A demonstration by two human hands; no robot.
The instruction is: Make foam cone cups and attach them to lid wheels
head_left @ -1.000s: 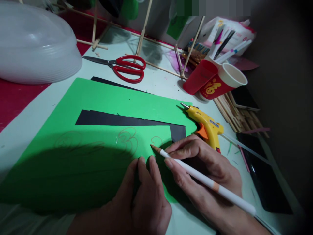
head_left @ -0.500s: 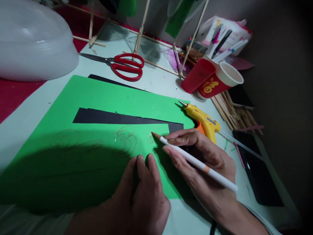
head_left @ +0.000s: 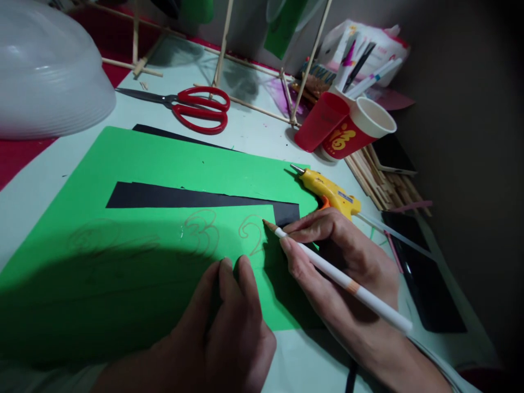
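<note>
Right hand (head_left: 339, 267) pinches a white pencil (head_left: 380, 307) between thumb and fingers, its tip just right of a drawn 2 on the green sheet (head_left: 155, 273). Left hand (head_left: 231, 327), fingers gathered together, rests its fingertips on that sheet; whether they pinch anything, I cannot tell from here. Beyond the sheet, to the right, a red cup (head_left: 321, 121) adjoins a red-and-white paper cup (head_left: 339, 137); pens (head_left: 360, 68) rise behind them, their holder largely hidden. Beyond the sheet's far left sits a ribbed translucent vessel (head_left: 49, 82), contents indiscernible
</note>
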